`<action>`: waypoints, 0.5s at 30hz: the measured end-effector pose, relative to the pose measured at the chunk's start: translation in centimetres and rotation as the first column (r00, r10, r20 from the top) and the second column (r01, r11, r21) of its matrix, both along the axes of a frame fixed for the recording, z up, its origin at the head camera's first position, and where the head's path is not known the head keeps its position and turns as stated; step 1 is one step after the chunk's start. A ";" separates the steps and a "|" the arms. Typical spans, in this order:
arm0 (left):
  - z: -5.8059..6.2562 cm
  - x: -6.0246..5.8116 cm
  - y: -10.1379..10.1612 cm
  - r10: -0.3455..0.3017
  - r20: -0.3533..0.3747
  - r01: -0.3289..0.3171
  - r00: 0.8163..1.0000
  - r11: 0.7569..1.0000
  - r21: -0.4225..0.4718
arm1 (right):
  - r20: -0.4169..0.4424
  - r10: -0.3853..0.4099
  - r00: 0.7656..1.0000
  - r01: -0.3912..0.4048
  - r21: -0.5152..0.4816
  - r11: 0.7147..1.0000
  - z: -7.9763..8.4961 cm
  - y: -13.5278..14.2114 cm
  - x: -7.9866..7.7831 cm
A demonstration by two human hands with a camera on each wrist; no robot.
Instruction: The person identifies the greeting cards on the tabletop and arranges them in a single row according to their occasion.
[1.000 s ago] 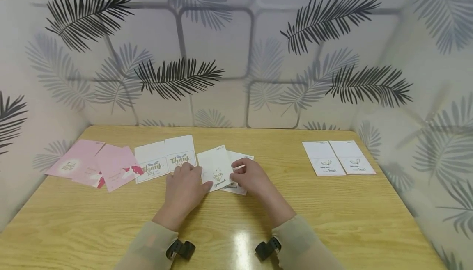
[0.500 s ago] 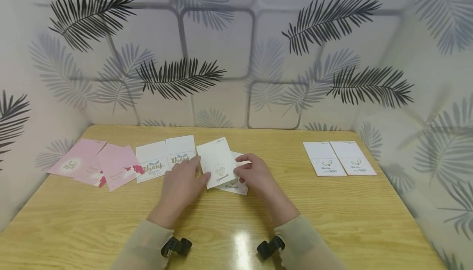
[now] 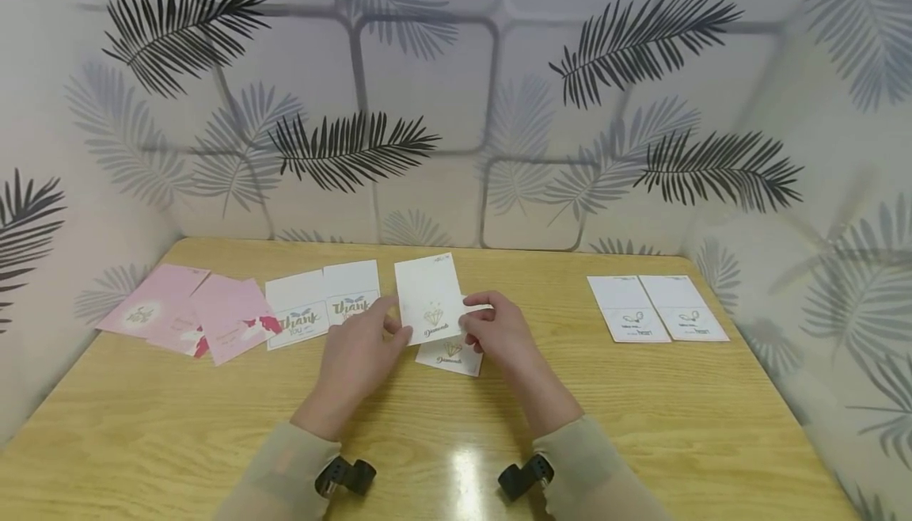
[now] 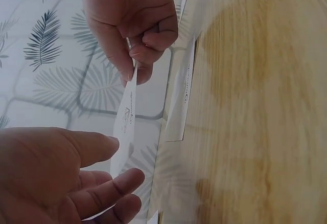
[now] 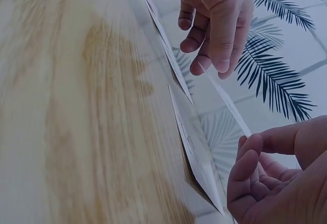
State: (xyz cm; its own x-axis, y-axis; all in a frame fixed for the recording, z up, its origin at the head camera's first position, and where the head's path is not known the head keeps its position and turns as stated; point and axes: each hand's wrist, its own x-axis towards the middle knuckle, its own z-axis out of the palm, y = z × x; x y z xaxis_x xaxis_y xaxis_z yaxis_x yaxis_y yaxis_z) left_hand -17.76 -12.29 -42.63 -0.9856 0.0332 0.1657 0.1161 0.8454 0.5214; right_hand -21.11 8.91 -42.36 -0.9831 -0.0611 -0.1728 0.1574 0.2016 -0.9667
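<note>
A white card with a gold diamond and the word "Diamonds" [image 3: 427,295] is held up off the table, tilted. My right hand [image 3: 502,335] pinches its right edge between thumb and bent fingers, as the right wrist view also shows in the pinching fingers [image 5: 250,144]. At the card's left edge is my left hand [image 3: 356,351], its thumb and fingers spread around that edge with a gap between them. In the left wrist view the left thumb [image 4: 97,144] overlaps the card's near end. A second diamond card [image 3: 450,356] lies on the table underneath, partly hidden by the raised one.
Left of my hands lie two white "Thank You" cards [image 3: 295,311], one partly covered by my left hand. Several pink cards [image 3: 231,323] overlap at the far left. Two white cards with "heart" lettering [image 3: 627,311] lie side by side at right. A patterned wall [image 3: 456,125] rises behind the table.
The upper diamond card has been lifted and turned more upright, uncovering more of the lower card. The left fingers have opened away from the card's edge; the right hand keeps hold.
</note>
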 end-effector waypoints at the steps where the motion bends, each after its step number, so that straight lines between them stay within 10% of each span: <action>1: 0.0 0.0 0.0 0.002 -0.001 -0.002 1.000 1.000 0.003 | -0.001 -0.002 1.000 0.002 -0.005 1.000 0.0 0.0 -0.1; 15: 0.2 0.0 0.7 -0.009 -0.043 0.011 0.999 0.999 0.036 | -0.030 -0.045 0.999 0.045 0.022 0.999 0.1 0.2 0.0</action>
State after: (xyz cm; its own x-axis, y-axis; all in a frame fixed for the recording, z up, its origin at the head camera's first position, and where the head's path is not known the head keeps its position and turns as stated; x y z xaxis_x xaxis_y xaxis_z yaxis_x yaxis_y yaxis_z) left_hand -17.79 -11.59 -42.39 -0.9773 0.0362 0.2089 0.1473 0.8246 0.5462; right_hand -21.10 9.10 -42.27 -0.9895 -0.0130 -0.1442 0.1380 0.2165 -0.9665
